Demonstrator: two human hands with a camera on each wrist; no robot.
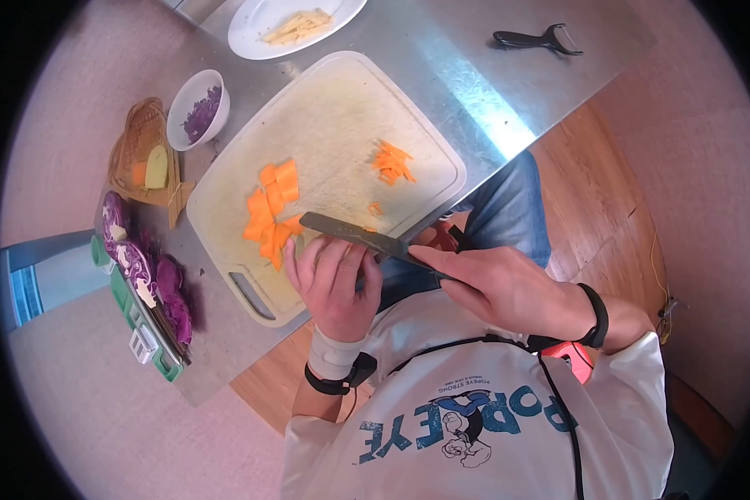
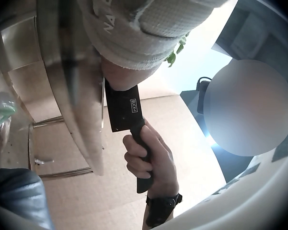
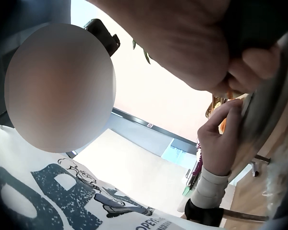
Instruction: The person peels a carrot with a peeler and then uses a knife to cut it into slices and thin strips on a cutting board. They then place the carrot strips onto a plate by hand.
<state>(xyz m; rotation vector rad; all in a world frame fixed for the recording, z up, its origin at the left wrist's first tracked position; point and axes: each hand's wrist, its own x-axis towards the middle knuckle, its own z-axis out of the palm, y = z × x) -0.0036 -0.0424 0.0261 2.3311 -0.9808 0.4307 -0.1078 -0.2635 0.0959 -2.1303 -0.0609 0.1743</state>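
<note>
On the white cutting board (image 1: 333, 108), my left hand (image 1: 335, 287) bends its fingers over the near edge, beside the blade, and holds down a carrot slice mostly hidden beneath the fingertips. My right hand (image 1: 517, 287) grips the black handle of a cleaver (image 1: 342, 227). The dark, broad blade (image 2: 122, 108) lies across the board right along the left fingertips. Flat orange carrot slices (image 1: 261, 218) are heaped beyond the left hand. Thin carrot strips (image 1: 392, 162) form a small pile at the board's right, with a few more bits (image 1: 374, 208) close to the blade.
At the back stands a white plate (image 1: 246, 37) with pale yellow strips. A bowl (image 1: 177, 125) of shredded purple cabbage and a wicker basket (image 1: 129, 142) are on the left, near cut purple cabbage (image 1: 171, 292). A black peeler (image 1: 525, 39) lies near the metal table's right edge.
</note>
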